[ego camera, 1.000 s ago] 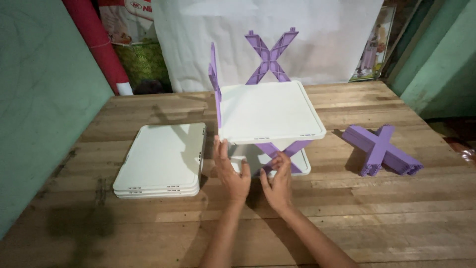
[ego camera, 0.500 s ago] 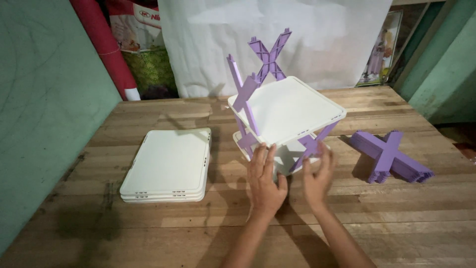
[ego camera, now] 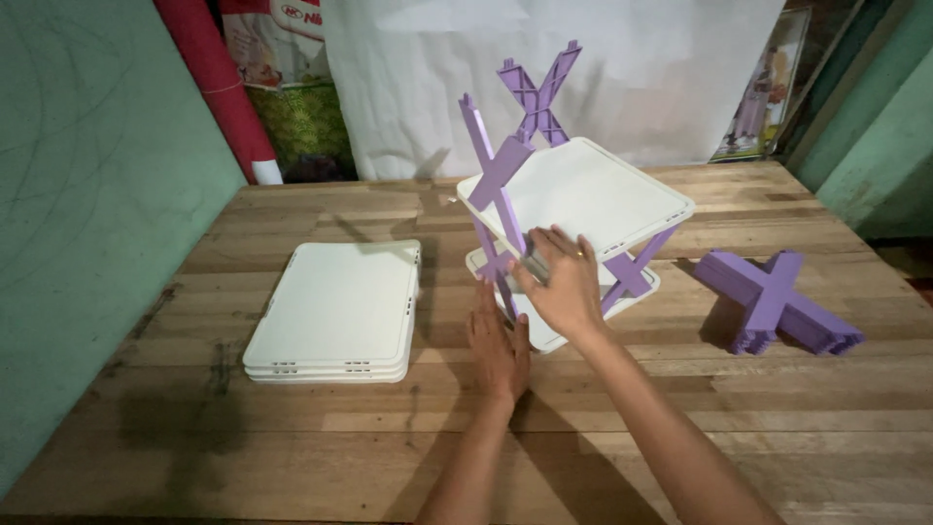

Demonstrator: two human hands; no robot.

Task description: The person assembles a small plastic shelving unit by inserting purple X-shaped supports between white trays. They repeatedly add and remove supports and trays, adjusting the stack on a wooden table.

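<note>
A half-built plastic rack (ego camera: 573, 224) stands near the middle of the wooden table (ego camera: 292, 457), made of two white trays joined by purple X-shaped braces. Its upper tray (ego camera: 583, 194) sits tilted, higher at the far side, while the lower tray (ego camera: 544, 331) lies flat on the table beneath it. One purple brace (ego camera: 501, 175) runs up the left side of the rack, and another (ego camera: 539, 92) rises above the far edge. The right hand (ego camera: 564, 287) is raised at the near left corner of the rack, its fingers (ego camera: 544, 255) curled around the near edge of the upper tray close to the left brace, gripping it. The left hand (ego camera: 498, 350) lies flat on the table just beside the near corner of the lower tray, fingers stretched out and holding nothing, their tips touching or nearly touching the tray's edge. To the left, well apart from the rack, a stack of white trays (ego camera: 335, 311) rests flat. To the right lies a stack of purple X-shaped braces (ego camera: 773, 301). At the far edge of the table hangs a white sheet (ego camera: 632, 68), with a red roll (ego camera: 219, 87) leaning at its left.
</note>
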